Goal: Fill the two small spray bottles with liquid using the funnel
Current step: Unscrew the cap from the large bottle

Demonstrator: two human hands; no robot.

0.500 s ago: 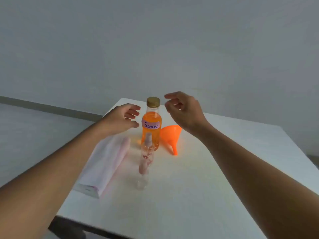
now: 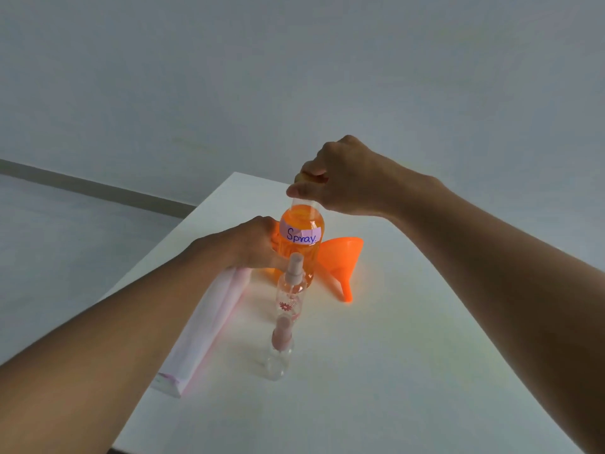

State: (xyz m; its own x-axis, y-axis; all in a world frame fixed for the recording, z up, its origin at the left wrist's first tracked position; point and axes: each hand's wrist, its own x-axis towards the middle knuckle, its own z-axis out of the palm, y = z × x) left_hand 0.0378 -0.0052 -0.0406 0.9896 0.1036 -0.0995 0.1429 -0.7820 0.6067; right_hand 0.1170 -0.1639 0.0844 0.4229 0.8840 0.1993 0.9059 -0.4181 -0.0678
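Note:
A bottle of orange liquid (image 2: 301,221) labelled "Spray" stands upright at the far middle of the white table (image 2: 409,371). My left hand (image 2: 252,245) grips its body from the left. My right hand (image 2: 340,178) is curled round its cap from above, so the cap is mostly hidden. Two small clear spray bottles stand in a row in front of it: the far one (image 2: 292,290) has a flower print, the near one (image 2: 278,352) has a pink pump top. An orange funnel (image 2: 340,260) lies on its side just right of the big bottle.
A folded white and pink cloth (image 2: 203,335) lies along the table's left edge, under my left forearm. The table's left edge drops to a grey floor (image 2: 65,244). A plain wall rises behind.
Both hands, which hovered open on either side of the orange bottle, have closed onto it: the left round the body, the right over the cap.

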